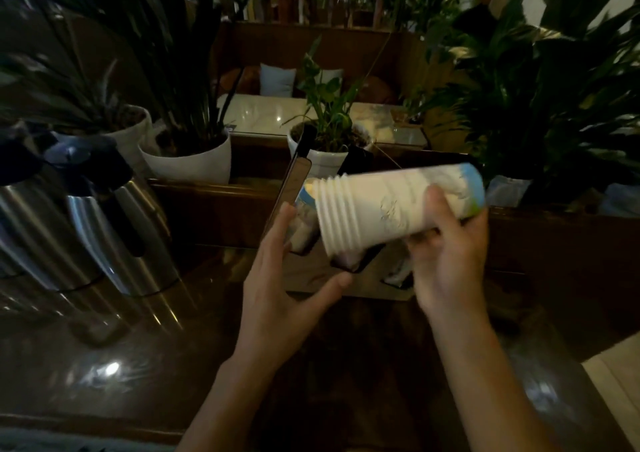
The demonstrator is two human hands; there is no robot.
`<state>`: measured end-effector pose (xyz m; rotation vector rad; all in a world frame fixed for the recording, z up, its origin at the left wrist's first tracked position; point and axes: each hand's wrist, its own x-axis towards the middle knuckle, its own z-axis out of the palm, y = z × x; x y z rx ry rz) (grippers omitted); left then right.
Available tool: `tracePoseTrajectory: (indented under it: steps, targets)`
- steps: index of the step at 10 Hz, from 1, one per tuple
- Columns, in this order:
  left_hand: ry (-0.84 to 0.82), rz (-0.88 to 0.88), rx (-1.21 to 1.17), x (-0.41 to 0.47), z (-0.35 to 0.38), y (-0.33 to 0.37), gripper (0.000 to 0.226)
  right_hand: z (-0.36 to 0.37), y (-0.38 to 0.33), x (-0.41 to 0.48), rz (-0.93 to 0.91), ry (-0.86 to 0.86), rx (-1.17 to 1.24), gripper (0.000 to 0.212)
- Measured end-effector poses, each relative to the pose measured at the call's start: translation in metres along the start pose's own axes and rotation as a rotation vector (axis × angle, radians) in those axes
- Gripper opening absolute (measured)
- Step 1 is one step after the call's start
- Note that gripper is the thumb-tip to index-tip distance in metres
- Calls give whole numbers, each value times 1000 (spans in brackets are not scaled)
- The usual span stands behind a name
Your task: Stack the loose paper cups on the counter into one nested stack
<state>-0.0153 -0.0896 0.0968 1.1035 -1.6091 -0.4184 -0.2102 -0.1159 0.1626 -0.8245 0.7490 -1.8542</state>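
A nested stack of white paper cups (388,205) lies almost sideways in the air above the dark counter (145,365), its several rims pointing left. My right hand (450,250) grips the stack from below, thumb over its side. At the stack's mouth a single cup (304,223) with a blue and yellow print is partly inside it. My left hand (280,292) is at that cup, fingers along its left side and thumb stretched underneath. The frame is blurred, so the exact grip on the single cup is unclear.
Two steel thermos jugs (114,229) stand on the counter at the left. White plant pots (194,160) line a wooden ledge behind. A dark upright phone-like slab (294,181) and a flat holder (367,278) sit just beyond my hands. Leafy plants (540,98) crowd the right.
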Motion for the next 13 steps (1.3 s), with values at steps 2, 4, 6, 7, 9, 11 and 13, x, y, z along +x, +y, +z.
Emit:
tracePoseTrajectory:
  steps: [2,4,6,7,9,11,13]
  targets:
    - [-384,-297,434,-38,17,-82,76,42,-28,64,-244,23,-96,67]
    - [-647,-341,776,-70,7,-142,92,70,12,96,-376,-118,-580,68]
    - [-666,-309,808,-69,21,-133,80,62,45,100,-469,-382,-1233,61]
    - [-665,-313,818,-69,25,-135,75,64,49,96,-564,-524,-1608,52]
    - [-692,-297,833,-70,23,-138,82,78,44,84,-623,-617,-1837,32]
    - [-754,-295,842,-68,22,-137,94,87,47,68,-569,-614,-1900,31]
    - [-791,-325,824,-65,20,-130,103,79,13,47,-363,-555,-1341,50]
